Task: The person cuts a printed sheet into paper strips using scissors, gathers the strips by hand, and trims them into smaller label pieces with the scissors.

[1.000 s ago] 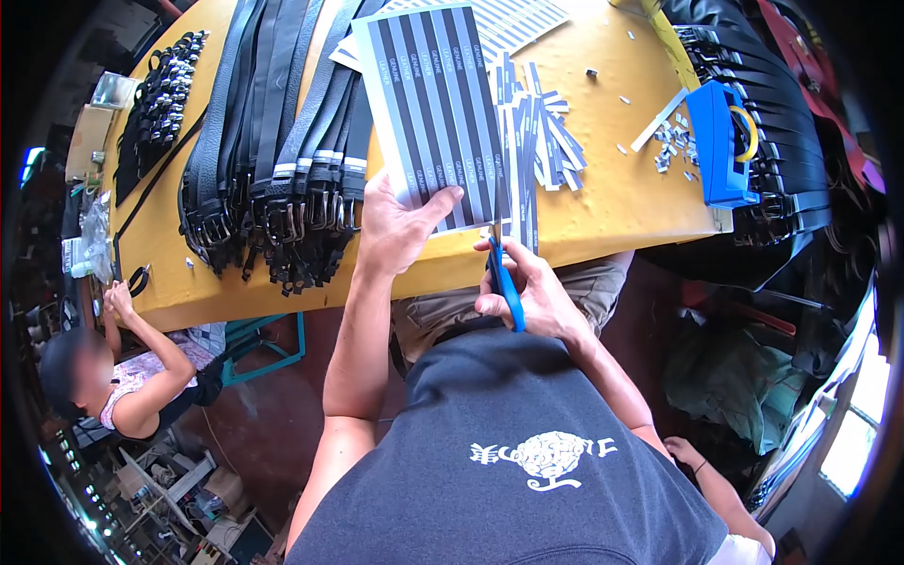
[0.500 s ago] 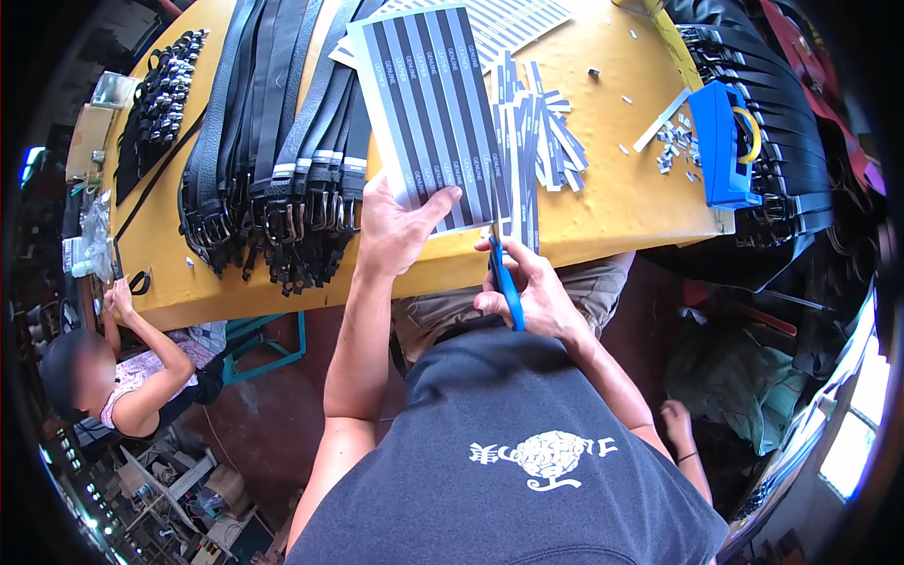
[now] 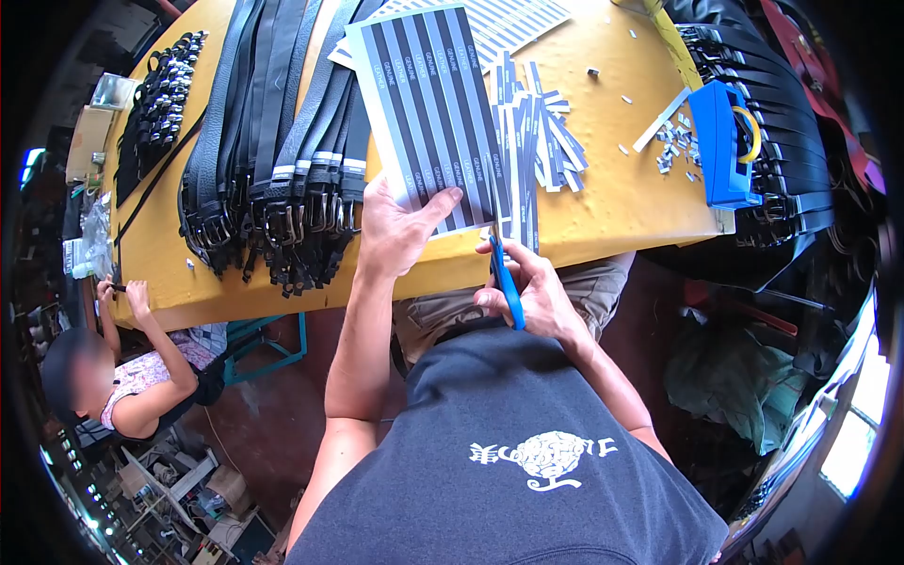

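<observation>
My left hand (image 3: 397, 224) grips the lower left corner of a striped paper sheet (image 3: 428, 113), thumb on top. Dark and grey bands printed "GENUINE LEATHER" run along it. In my right hand (image 3: 539, 287) is a pair of blue-handled scissors (image 3: 508, 290), its blades up at the sheet's lower right corner. Whether the blades are parted cannot be made out. Several cut strips (image 3: 529, 141) lie in a loose pile just right of the sheet. Behind it, another striped sheet (image 3: 523, 26) rests on the table.
Black belts with buckles (image 3: 273, 169) are heaped left on the yellow table (image 3: 621, 212). A blue tape dispenser (image 3: 723, 151) stands right, beside small paper scraps (image 3: 676, 146). More belts (image 3: 777, 141) hang past the right edge. A co-worker (image 3: 155, 377) sits at left, holding something small and dark.
The co-worker's hands have moved apart and up a little. Another person's forearm at lower right has left the view. My hands, sheet and scissors have barely shifted.
</observation>
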Tool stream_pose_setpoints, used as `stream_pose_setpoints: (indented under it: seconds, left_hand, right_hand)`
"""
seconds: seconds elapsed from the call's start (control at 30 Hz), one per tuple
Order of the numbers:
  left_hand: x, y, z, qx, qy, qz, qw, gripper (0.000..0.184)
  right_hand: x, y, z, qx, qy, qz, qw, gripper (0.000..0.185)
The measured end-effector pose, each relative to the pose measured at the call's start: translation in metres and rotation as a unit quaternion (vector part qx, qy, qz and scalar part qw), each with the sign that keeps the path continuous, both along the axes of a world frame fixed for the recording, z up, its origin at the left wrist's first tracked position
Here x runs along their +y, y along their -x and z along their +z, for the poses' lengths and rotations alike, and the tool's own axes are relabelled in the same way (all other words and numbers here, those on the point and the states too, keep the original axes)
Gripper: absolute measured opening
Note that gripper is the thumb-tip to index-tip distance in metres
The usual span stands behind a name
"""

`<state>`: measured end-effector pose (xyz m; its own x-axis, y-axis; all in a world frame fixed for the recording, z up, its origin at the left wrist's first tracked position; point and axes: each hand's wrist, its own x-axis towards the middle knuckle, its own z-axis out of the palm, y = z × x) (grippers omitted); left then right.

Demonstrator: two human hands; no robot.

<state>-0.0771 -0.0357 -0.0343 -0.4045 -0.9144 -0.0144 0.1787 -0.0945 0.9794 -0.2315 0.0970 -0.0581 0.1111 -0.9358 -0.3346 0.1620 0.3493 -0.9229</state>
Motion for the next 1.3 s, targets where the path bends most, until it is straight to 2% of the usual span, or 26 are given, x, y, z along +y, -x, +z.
stream_pose_setpoints:
  seconds: [0.53,1.3]
  left_hand:
    - [0.0011,0.0008,-0.001,-0.004,0.005,-0.001,1.0,0.028]
    - [0.0023,0.0011,-0.0014,-0.007,0.003,0.003,1.0,0.027]
  right_hand:
    - [0.0025,-0.002,-0.0064,-0.042,-0.025,-0.021,0.999,0.058]
    - [0.0027,-0.0034,-0.0046,-0.043,-0.04,-0.034,0.998,0.051]
